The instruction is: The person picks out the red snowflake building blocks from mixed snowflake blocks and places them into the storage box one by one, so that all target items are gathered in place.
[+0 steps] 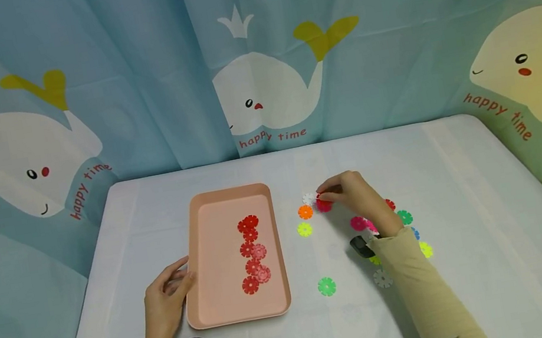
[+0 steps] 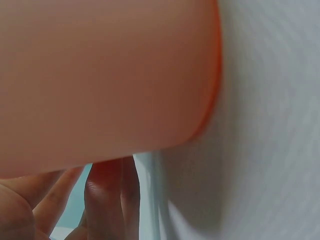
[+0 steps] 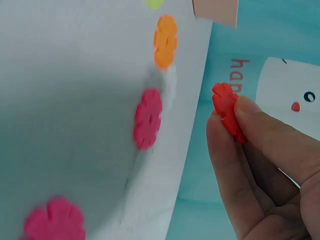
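My right hand [image 1: 352,191] pinches a red flower-shaped disc [image 3: 227,110] between thumb and fingertips, held above the table. Below it lie a deep pink disc [image 3: 148,119], an orange disc [image 1: 305,212] and a white disc [image 1: 308,198]. My left hand [image 1: 166,297] grips the left rim of a pink tray [image 1: 211,262], the thumb at the edge. In the left wrist view the tray's wall hides the fingertips. Inside the tray, on its right side, several red discs [image 1: 250,285] and lighter pinkish-red ones [image 1: 263,274] lie in an uneven column.
Yellow-green [image 1: 305,229] and green [image 1: 326,286] discs lie right of the tray. Pink [image 1: 358,223], green, blue, yellow and white discs lie around the right forearm, partly covered by it. A blue whale-print curtain [image 1: 145,94] hangs behind the white table [image 1: 480,229].
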Action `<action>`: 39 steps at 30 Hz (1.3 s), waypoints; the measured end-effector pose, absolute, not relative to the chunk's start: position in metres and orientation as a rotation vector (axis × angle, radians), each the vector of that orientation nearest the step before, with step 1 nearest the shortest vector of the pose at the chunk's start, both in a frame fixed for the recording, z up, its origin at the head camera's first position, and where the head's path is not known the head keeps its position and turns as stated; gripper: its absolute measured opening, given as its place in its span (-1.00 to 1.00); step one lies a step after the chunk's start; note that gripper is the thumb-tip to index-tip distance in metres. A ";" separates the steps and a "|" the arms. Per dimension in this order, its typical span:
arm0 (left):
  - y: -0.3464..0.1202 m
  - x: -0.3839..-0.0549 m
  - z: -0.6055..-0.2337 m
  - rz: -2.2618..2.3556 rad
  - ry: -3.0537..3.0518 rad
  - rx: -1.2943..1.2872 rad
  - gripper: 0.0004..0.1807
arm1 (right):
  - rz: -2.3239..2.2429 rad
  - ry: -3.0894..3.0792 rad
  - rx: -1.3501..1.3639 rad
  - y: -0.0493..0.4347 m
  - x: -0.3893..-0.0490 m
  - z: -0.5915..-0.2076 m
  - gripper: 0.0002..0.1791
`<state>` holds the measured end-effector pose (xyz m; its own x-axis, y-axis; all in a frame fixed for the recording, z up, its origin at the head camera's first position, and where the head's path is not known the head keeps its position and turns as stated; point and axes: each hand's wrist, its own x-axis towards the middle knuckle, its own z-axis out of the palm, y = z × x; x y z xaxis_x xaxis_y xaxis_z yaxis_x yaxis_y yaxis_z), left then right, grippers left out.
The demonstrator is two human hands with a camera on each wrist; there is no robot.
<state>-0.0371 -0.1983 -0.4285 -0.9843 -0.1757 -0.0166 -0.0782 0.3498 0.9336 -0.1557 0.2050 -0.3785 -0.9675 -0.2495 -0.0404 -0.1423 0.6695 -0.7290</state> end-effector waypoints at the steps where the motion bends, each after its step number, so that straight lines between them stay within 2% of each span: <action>1: -0.198 -0.037 -0.429 -1.730 -2.506 0.237 -0.59 | -1.181 2.743 -0.331 0.202 -0.156 -0.378 -0.81; 39: -0.198 -0.037 -0.427 -1.740 -2.509 0.233 -0.59 | -1.208 2.621 -0.616 0.124 -0.162 -0.375 -0.90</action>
<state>-0.0374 -0.1984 -0.4265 -0.9853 -0.1693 -0.0213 -0.0793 0.3437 0.9357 -0.1624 0.1242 -0.3752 -0.8955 -0.4451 0.0008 -0.2897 0.5815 -0.7602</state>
